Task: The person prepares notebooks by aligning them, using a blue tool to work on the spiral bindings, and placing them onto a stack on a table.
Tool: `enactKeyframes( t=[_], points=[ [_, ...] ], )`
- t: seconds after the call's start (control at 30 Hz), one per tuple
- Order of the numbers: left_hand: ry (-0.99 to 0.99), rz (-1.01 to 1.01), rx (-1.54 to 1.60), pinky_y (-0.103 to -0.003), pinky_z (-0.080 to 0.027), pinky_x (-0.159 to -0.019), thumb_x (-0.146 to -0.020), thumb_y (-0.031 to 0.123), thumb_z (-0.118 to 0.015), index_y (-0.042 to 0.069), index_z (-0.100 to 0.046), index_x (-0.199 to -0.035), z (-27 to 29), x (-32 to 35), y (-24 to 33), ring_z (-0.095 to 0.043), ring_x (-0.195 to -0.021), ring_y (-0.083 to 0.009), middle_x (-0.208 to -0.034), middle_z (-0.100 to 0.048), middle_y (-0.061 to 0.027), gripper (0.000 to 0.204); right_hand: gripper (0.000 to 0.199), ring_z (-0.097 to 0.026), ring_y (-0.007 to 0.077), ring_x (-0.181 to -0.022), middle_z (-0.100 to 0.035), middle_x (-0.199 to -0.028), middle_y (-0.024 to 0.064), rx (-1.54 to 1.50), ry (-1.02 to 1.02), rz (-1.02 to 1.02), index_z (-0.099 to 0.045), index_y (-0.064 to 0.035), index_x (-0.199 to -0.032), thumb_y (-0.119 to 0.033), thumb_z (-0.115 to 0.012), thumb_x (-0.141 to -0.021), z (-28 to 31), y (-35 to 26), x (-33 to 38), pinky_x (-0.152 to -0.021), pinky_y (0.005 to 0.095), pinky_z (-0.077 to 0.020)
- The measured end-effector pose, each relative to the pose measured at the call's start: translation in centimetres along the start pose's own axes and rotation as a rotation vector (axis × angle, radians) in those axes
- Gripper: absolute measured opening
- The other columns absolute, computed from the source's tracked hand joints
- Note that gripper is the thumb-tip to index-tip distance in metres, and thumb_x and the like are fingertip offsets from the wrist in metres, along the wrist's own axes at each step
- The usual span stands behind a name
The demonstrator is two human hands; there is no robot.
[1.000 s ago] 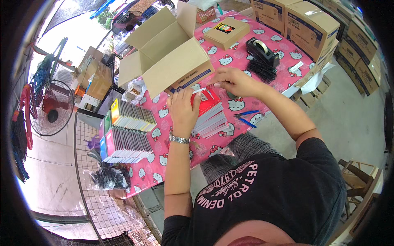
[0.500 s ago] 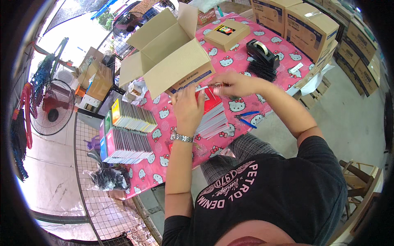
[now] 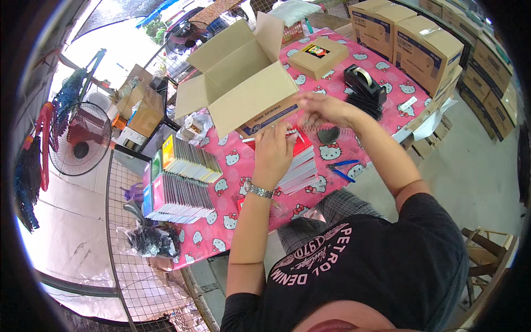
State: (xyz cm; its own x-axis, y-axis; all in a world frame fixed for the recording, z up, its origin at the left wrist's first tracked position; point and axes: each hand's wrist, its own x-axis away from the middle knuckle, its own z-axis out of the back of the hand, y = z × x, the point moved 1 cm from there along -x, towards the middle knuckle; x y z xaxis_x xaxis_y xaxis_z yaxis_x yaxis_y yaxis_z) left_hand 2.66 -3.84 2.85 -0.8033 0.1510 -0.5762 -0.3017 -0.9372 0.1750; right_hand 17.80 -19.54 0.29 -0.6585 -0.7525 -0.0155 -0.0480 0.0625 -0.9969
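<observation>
My left hand (image 3: 274, 149) is closed on a thin notebook (image 3: 250, 140), whose white edge shows beside the fingers, above a stack of red-covered notebooks (image 3: 299, 171). Just to the right, my right hand (image 3: 327, 109) pinches a dark spiral binding coil (image 3: 317, 123) that stretches along the notebook's edge. Its exact seat in the holes is too small to make out. A dark, rounded dish-like piece (image 3: 328, 135) lies below the coil. Blue-handled cutting pliers (image 3: 344, 170) rest on the pink tablecloth (image 3: 229, 206) right of the stack.
An open cardboard box (image 3: 251, 105) stands beyond my hands. Rows of bound notebooks (image 3: 182, 193) sit at the left. A tape dispenser (image 3: 362, 82), black coils (image 3: 365, 105) and a flat brown box (image 3: 319, 58) lie at the far right. Closed cartons (image 3: 426, 55) line the table's right edge.
My right hand has drawn up and back from the notebook's edge, and the coil now shows more plainly below it. The dish-like piece has come into sight. The whole view has shifted slightly.
</observation>
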Motion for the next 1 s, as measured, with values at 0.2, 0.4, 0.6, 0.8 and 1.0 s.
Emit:
enactKeyframes(
  t=[0.2, 0.4, 0.6, 0.8, 1.0],
  points=[
    [-0.041, 0.029, 0.048, -0.042, -0.037, -0.1, -0.094, 0.023, -0.06, 0.005, -0.06, -0.104, -0.6, -0.4, -1.5, -0.059, -0.103, -0.0315, -0.104, -0.065, -0.0119, 0.02, 0.049, -0.047, 0.0461, -0.126, -0.061, -0.124, 0.0236, 1.506, 0.588, 0.02, -0.057, -0.0024, -0.122, -0.04, -0.055, -0.091, 0.9, 23.7, -2.6, -0.097, 0.0617, -0.0432],
    [-0.009, 0.114, -0.161, -0.043, -0.039, -0.098, -0.086, 0.033, -0.07, 0.006, -0.063, -0.101, 0.2, 0.1, -0.1, -0.055, -0.108, -0.032, -0.107, -0.063, -0.0131, 0.031, 0.051, -0.056, 0.0349, -0.119, -0.059, -0.127, 0.0196, 0.879, -0.001, -0.163, -0.056, -0.0033, -0.123, -0.038, -0.061, -0.086, 3.6, 13.4, -4.3, -0.097, 0.0478, -0.0479],
    [-0.003, 0.182, -0.072, -0.044, -0.041, -0.082, -0.08, 0.035, -0.076, 0.006, -0.063, -0.095, -0.5, -0.9, 0.0, -0.053, -0.092, -0.031, -0.093, -0.059, -0.0109, 0.034, 0.053, -0.058, 0.0173, -0.108, -0.065, -0.114, 0.0091, 0.008, -0.628, 0.175, -0.06, -0.0002, -0.127, -0.028, -0.062, -0.081, 1.8, -4.3, -1.3, -0.093, 0.0327, -0.045],
    [-0.01, 0.177, -0.132, -0.046, -0.041, -0.082, -0.077, 0.04, -0.078, 0.012, -0.065, -0.1, -0.6, -0.2, -0.6, -0.053, -0.101, -0.028, -0.098, -0.059, -0.0062, 0.039, 0.055, -0.063, 0.0234, -0.108, -0.064, -0.118, 0.0191, -0.305, -0.649, 0.053, -0.058, 0.009, -0.125, -0.025, -0.059, -0.081, 1.7, -4.2, -0.3, -0.098, 0.0356, -0.0466],
    [0.057, 0.246, -0.152, -0.046, -0.041, -0.082, -0.073, 0.046, -0.079, 0.011, -0.066, -0.094, -0.9, 0.0, -0.8, -0.052, -0.099, -0.0279, -0.096, -0.06, -0.0065, 0.043, 0.023, -0.064, 0.0124, -0.093, -0.065, -0.1, 0.0031, 0.144, -0.496, 0.189, -0.063, -0.002, -0.106, -0.019, -0.057, -0.092, 1.8, -5.7, -1.2, -0.087, 0.0303, -0.0512]
  ],
)
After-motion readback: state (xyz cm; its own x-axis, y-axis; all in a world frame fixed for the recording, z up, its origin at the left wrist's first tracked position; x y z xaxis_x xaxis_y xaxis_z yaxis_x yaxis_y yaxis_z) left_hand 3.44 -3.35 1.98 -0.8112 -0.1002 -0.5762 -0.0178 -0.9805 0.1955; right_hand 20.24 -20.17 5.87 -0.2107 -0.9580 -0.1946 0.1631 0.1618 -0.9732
